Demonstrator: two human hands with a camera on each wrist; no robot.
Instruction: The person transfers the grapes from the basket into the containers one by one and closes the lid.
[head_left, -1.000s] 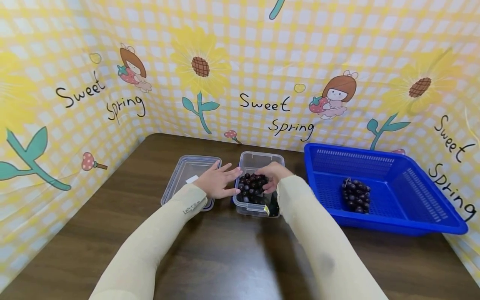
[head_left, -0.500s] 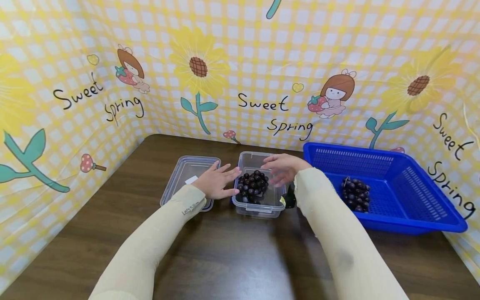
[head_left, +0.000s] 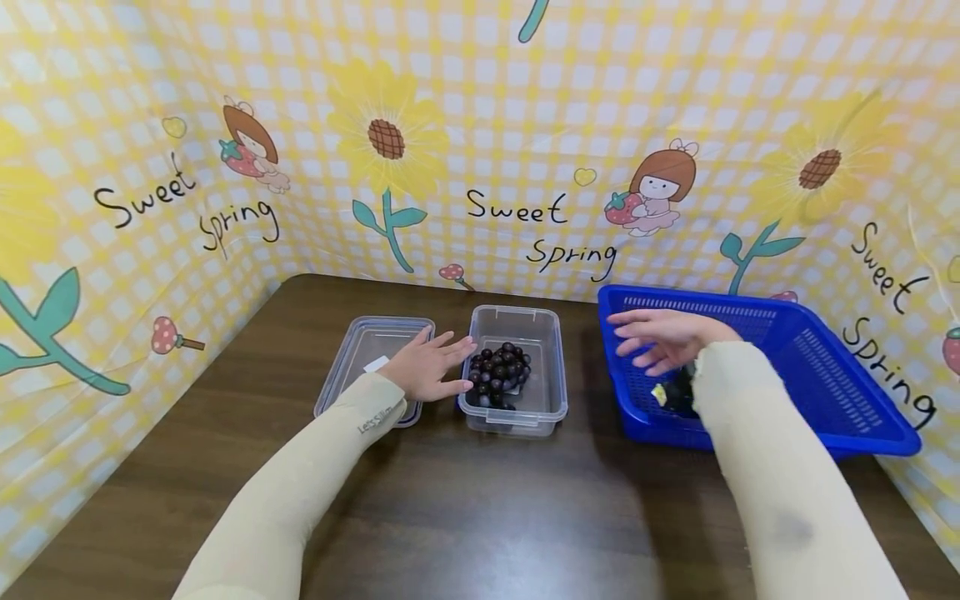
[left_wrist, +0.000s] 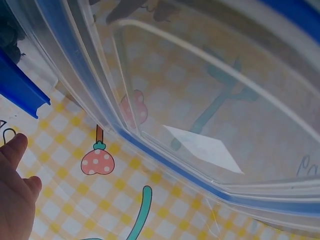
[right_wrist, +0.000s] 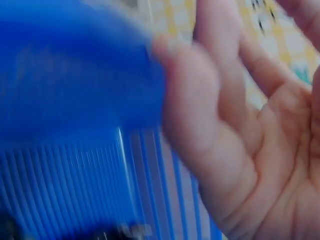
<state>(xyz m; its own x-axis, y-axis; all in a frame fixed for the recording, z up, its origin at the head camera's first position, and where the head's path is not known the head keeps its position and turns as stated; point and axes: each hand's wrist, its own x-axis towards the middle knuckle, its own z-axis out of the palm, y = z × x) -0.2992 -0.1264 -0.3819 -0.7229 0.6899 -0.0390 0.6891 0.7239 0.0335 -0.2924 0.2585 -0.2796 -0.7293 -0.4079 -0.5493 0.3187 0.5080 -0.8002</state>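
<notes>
A bunch of dark grapes (head_left: pixel 498 372) lies in the left part of a clear plastic container (head_left: pixel 542 375). My left hand (head_left: pixel 429 369) has its fingers spread, the tips at the container's left rim. Under that hand is a clear lid (head_left: pixel 347 367) with a blue seal; its white label (left_wrist: pixel 205 147) shows in the left wrist view. My right hand (head_left: pixel 663 337), fingers loosely extended and holding nothing, is over the left side of a blue plastic basket (head_left: pixel 813 392). The grapes in the basket are mostly hidden behind my right wrist; dark blurred shapes (right_wrist: pixel 117 233) show in the right wrist view.
Everything rests on a dark brown wooden table (head_left: pixel 465 508). A yellow checked cloth (head_left: pixel 510 100) with printed flowers hangs behind it and along both sides. Bare tabletop separates the container from the basket.
My right hand has let go of the grapes in the container and moved right, over the basket. The left hand stays at the container's left rim. The view has shifted slightly.
</notes>
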